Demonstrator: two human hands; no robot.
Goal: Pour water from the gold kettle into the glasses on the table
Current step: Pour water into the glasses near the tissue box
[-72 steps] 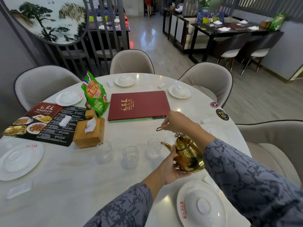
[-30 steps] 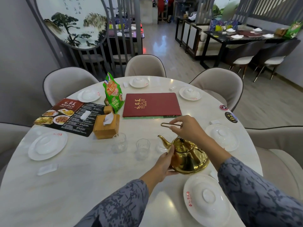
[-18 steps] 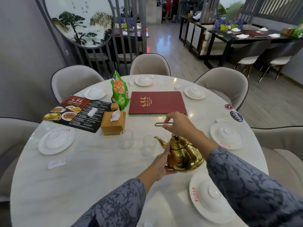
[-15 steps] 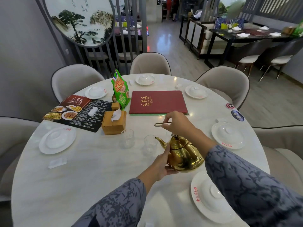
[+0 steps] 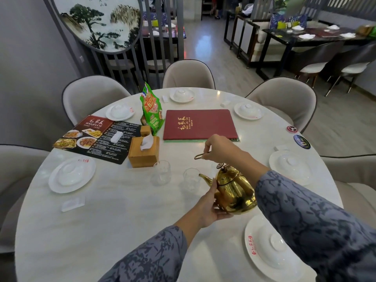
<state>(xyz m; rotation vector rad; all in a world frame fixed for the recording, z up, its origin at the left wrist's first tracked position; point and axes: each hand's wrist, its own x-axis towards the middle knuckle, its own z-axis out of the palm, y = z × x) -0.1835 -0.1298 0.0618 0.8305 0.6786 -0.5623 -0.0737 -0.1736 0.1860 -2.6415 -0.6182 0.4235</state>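
Note:
The gold kettle [image 5: 234, 190] hangs just above the round white table [image 5: 122, 220], tilted with its spout to the left. My right hand [image 5: 219, 148] is closed on the kettle's thin handle above the lid. My left hand [image 5: 207, 206] cups the kettle's lower left side under the spout. Two clear glasses stand left of the spout: the nearer glass [image 5: 191, 179] almost at the spout tip, the left glass [image 5: 161, 171] further left. A third glass is mostly hidden behind the kettle.
A wooden tissue box [image 5: 143, 152] stands behind the glasses. A red menu book [image 5: 199, 124], a green snack bag [image 5: 151, 111] and a black menu sheet [image 5: 93, 137] lie further back. Covered white plates [image 5: 270, 253] ring the table; chairs surround it.
The kettle has been carried a little to the left, so its spout now sits closer to the nearer glass. Both hands keep the same hold. The view has shifted slightly.

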